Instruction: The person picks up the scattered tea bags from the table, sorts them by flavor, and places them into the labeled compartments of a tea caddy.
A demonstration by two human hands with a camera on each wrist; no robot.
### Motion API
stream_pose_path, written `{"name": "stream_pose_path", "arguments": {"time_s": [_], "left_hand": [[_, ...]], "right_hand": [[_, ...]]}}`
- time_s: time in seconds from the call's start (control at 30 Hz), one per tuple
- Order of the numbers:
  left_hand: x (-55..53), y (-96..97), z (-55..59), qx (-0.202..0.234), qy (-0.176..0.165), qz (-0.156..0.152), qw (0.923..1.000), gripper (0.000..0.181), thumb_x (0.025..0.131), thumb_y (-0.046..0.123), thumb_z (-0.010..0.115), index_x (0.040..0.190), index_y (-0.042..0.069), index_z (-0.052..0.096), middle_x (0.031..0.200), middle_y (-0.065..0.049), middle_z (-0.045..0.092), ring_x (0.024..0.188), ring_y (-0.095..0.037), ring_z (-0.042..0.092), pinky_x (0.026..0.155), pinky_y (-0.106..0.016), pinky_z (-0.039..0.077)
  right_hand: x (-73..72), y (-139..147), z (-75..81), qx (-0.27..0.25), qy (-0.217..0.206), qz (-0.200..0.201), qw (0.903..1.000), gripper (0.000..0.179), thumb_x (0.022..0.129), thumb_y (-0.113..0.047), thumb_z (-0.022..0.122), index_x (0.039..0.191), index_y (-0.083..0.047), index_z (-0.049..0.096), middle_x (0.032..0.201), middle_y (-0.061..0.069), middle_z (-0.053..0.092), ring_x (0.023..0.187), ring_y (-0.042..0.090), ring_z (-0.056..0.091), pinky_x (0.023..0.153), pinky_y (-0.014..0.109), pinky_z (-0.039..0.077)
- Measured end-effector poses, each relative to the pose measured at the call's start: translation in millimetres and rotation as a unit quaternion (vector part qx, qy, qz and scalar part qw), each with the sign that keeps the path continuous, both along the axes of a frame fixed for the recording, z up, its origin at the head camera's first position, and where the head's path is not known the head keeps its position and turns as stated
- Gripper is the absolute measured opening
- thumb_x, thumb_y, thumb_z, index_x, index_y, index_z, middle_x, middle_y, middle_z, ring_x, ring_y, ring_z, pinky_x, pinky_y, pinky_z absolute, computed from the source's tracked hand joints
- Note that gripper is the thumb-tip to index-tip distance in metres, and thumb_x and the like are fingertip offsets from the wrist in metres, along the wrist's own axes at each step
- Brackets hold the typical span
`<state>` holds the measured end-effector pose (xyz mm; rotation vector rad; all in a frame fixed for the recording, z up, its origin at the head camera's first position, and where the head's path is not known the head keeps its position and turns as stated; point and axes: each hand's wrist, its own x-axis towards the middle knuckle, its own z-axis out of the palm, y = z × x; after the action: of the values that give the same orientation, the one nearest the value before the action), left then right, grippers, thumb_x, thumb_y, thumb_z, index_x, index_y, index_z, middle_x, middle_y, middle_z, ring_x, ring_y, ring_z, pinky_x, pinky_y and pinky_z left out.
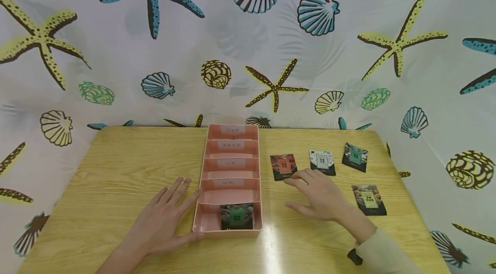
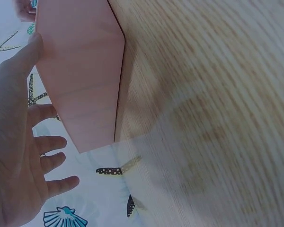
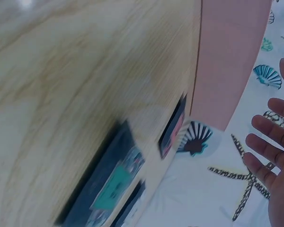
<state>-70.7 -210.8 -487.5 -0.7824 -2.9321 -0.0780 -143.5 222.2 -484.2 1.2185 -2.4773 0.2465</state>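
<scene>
A long pink box (image 1: 228, 234) with several compartments in a row stands mid-table. In its nearest compartment lies a dark sachet with a green label (image 1: 237, 217). My left hand (image 1: 162, 218) is at the box's left wall, fingers extended; the left wrist view shows the thumb against the wall's upper edge. To the right of the box, my right hand (image 1: 321, 196) hovers with loosely bent fingers and nothing in them. Its fingertips are by the lower edge of a red-labelled sachet (image 1: 283, 165); whether they touch is unclear. That sachet also shows in the right wrist view (image 3: 173, 130).
Further right lie a white-labelled sachet (image 1: 322, 161), another green-labelled one (image 1: 355, 157) and a yellow-green-labelled one (image 1: 369, 200). White paper labels line the box's other compartments. A cloth printed with starfish and shells (image 1: 186, 50) hangs behind the wooden table (image 1: 139, 158).
</scene>
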Motion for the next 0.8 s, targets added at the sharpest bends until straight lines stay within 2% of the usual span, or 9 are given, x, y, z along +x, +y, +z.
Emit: {"name": "stream_pose_path", "arguments": {"time_s": [0.13,0.2,0.43,0.8], "left_hand": [[0.6,-0.4,0.4,-0.002,0.000,0.001,1.0000,0.098,0.085,0.084,0.060,0.160,0.022,0.049,0.168,-0.020,0.041,0.156,-0.041,0.041,0.118,-0.059,0.047],[1.1,-0.6,0.2,-0.002,-0.001,0.002,1.0000,0.098,0.085,0.085,0.060,0.160,0.022,0.049,0.168,-0.019,0.041,0.156,-0.041,0.041,0.119,-0.060,0.047],[1.4,-1.2,-0.8,0.008,-0.001,0.003,1.0000,0.096,0.086,0.083,0.061,0.159,0.022,0.050,0.169,-0.019,0.040,0.156,-0.041,0.040,0.118,-0.060,0.047],[0.8,-0.1,-1.9,0.007,0.005,0.000,1.0000,0.096,0.086,0.084,0.060,0.159,0.022,0.050,0.168,-0.019,0.041,0.156,-0.041,0.040,0.119,-0.060,0.046]], "right_hand": [[-2.7,15,-5.3,0.021,0.004,-0.025,0.9995,0.063,0.104,-0.068,0.048,0.134,-0.017,0.070,0.120,0.004,0.073,0.108,0.023,0.069,0.093,0.043,0.061],[-4.1,22,-7.7,0.026,0.004,-0.031,0.9992,0.066,0.104,-0.069,0.047,0.135,-0.016,0.070,0.121,0.005,0.073,0.108,0.024,0.070,0.094,0.044,0.062],[-7.3,43,-13.9,0.045,-0.019,-0.058,0.9971,0.062,0.093,-0.059,0.072,0.136,-0.014,0.069,0.124,0.006,0.072,0.112,0.025,0.069,0.095,0.045,0.061],[-12.3,75,-33.1,0.041,-0.034,-0.085,0.9950,0.062,0.090,-0.052,0.078,0.136,-0.012,0.069,0.125,0.009,0.070,0.105,0.027,0.071,0.087,0.047,0.062]]}}
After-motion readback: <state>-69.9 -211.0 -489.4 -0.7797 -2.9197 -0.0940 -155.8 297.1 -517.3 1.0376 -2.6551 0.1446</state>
